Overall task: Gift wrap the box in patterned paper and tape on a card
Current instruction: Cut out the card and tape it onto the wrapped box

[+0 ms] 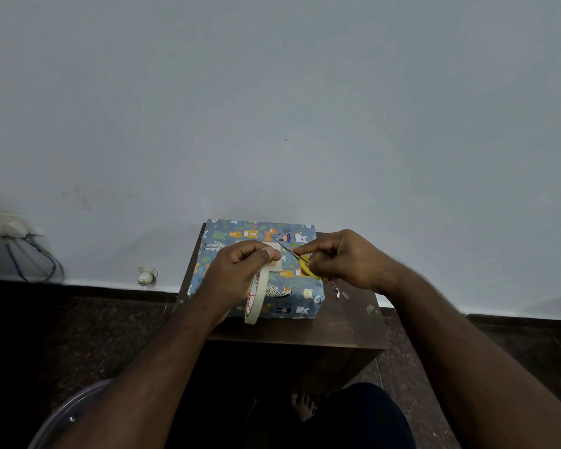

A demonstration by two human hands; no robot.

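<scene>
Your left hand [240, 264] pinches the tape roll [256, 296] above the wrapped box [259, 270], which sits on the tabletop [344, 322]. Your right hand [340, 257] grips yellow-handled scissors [300, 259], blades at the tape beside the card [274, 254].

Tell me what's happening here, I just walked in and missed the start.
A person is cutting tape over a wrapped box on a small wooden table. The left hand holds the tape roll; the right hand works yellow-handled scissors. A small card lies on top.
</scene>
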